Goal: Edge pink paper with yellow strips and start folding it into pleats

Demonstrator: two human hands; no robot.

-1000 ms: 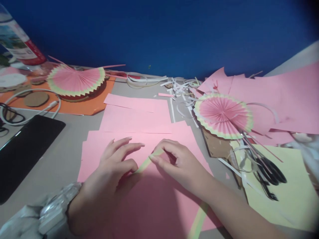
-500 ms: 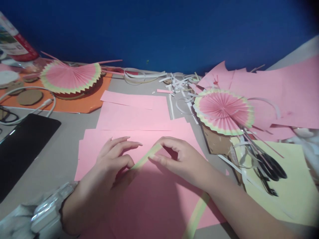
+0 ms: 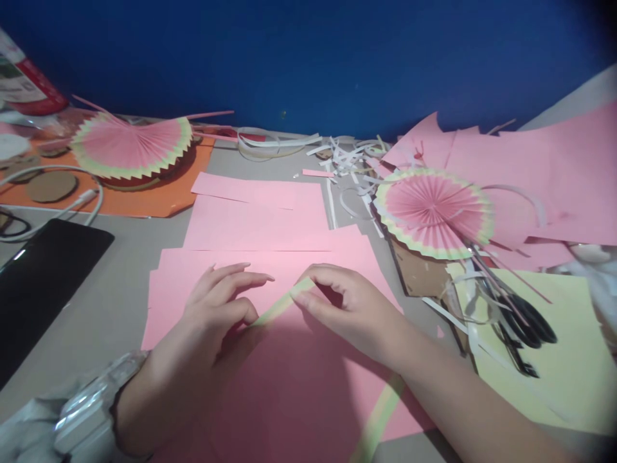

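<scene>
A pink paper sheet (image 3: 299,392) with light-green bands along its edges lies under and between my hands. One green band (image 3: 277,308) runs slantwise from my left fingers up to my right fingertips. My right hand (image 3: 347,305) pinches the upper end of this band between thumb and forefinger. At its lower end my left hand (image 3: 216,315) has a bent forefinger and thumb closed on it, the other fingers stretched out above. A second green band (image 3: 378,415) shows below my right forearm. More pink sheets (image 3: 260,225) lie underneath and behind.
A pleated pink paper fan (image 3: 434,209) lies at right, near black-handled scissors (image 3: 525,318) and a pale yellow sheet (image 3: 569,379). Another fan (image 3: 135,145) sits on orange card (image 3: 180,199). A phone (image 3: 53,276) lies at left. Paper scraps (image 3: 347,154) lie against the blue panel (image 3: 308,58).
My right thumb has shifted slightly up along the green band towards its end. My left hand stays nearly in place. The whole view has moved a little.
</scene>
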